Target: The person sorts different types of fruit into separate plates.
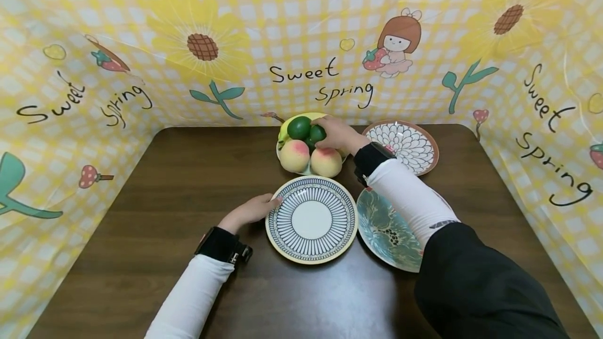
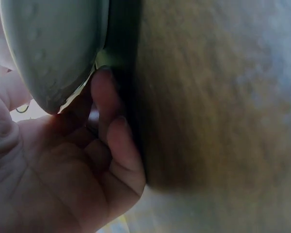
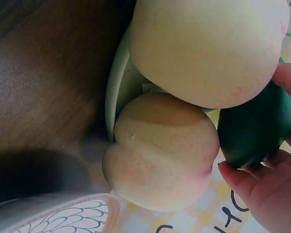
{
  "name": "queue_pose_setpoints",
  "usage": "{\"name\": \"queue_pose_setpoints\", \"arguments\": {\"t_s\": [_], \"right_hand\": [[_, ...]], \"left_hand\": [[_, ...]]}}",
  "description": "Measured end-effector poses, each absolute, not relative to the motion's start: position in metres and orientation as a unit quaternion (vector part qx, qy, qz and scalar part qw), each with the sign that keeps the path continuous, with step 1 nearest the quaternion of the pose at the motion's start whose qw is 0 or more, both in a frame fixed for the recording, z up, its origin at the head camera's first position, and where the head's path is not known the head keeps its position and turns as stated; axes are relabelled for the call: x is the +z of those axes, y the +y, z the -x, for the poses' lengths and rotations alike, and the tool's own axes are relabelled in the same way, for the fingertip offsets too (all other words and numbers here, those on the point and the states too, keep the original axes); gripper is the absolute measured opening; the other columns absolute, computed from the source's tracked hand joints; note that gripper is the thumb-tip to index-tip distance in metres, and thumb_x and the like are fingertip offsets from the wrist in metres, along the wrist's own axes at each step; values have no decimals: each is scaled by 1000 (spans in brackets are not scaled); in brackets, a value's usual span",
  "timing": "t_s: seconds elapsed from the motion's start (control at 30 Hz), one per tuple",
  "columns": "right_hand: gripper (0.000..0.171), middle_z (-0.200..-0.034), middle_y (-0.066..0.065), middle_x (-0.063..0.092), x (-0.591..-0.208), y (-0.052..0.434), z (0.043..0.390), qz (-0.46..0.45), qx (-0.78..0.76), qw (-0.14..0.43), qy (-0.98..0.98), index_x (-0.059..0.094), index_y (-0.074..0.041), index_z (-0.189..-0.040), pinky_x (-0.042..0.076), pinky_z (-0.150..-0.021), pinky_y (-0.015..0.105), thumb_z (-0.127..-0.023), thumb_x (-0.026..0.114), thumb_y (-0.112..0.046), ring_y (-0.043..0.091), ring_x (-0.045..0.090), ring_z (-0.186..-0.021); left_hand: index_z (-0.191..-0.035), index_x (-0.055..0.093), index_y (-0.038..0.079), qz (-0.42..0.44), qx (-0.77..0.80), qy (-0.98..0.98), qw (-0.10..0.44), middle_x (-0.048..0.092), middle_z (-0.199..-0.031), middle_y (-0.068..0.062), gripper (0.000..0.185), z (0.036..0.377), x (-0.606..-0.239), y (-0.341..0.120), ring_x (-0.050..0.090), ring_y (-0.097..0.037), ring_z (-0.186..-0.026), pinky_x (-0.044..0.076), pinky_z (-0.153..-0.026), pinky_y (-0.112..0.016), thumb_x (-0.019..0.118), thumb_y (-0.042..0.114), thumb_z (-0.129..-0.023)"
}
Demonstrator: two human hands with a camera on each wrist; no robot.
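Note:
My left hand (image 1: 252, 208) pinches the left rim of a white plate with blue radiating stripes (image 1: 313, 219), the thumb on top. In the left wrist view its fingers curl beneath the plate's pale underside (image 2: 58, 43). My right hand (image 1: 338, 134) reaches into the fruit bowl (image 1: 279, 157) and grips a dark green oval fruit (image 3: 257, 127), thumb and fingers around its sides. A second dark green fruit (image 1: 299, 127) lies just left of it. Two peaches, the left peach (image 1: 294, 156) and the right peach (image 1: 326, 162), sit at the bowl's front, with yellow bananas (image 1: 284, 131) behind.
A brown-rimmed plate with a white petal pattern (image 1: 409, 144) stands at the back right. Under my right forearm lies a teal patterned plate (image 1: 386, 229), beside the striped one. A yellow checked cloth (image 1: 264, 25) hangs around the dark wooden table (image 1: 141, 255).

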State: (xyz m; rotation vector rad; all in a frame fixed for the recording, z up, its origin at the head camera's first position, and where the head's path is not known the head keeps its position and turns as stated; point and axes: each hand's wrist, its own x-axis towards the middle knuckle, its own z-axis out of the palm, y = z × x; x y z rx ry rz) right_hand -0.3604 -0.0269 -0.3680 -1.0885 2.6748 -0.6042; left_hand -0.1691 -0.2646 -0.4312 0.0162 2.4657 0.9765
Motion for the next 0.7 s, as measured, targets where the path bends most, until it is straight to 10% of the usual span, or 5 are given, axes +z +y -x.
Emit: {"name": "queue_pose_setpoints", "arguments": {"t_s": [0.7], "right_hand": [[64, -149, 24, 50, -353, -20, 338, 351, -232, 61, 905, 50, -3, -148, 46, -111, 46, -91, 76, -21, 37, 54, -131]], "left_hand": [[-141, 53, -6, -3, 350, 905, 241, 64, -129, -23, 47, 169, -433, -265, 55, -36, -129, 40, -115, -51, 35, 25, -110]]}}
